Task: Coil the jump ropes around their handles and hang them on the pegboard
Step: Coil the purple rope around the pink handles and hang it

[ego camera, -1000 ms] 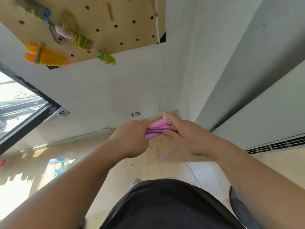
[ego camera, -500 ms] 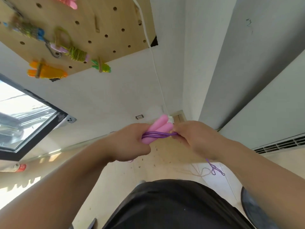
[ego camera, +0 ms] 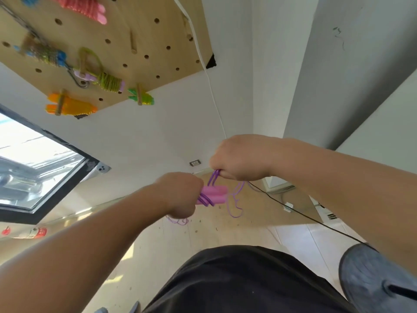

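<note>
Head view: pink handles (ego camera: 214, 193) paired, thin purple rope (ego camera: 234, 199) looped around them.

Pink handles (ego camera: 215, 194) side by side, approx level; purple rope (ego camera: 206, 200) part-coiled round them, loose end dangling. Pegboard (ego camera: 153, 35) upper left w/ other coiled ropes (ego camera: 108, 83) hung.

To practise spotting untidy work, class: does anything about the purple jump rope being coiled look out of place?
Yes. The purple rope is only partly wound round the pink handles: kinked loose strands dangle beside and below them, unlike the tightly wrapped green rope on the pegboard.
</note>
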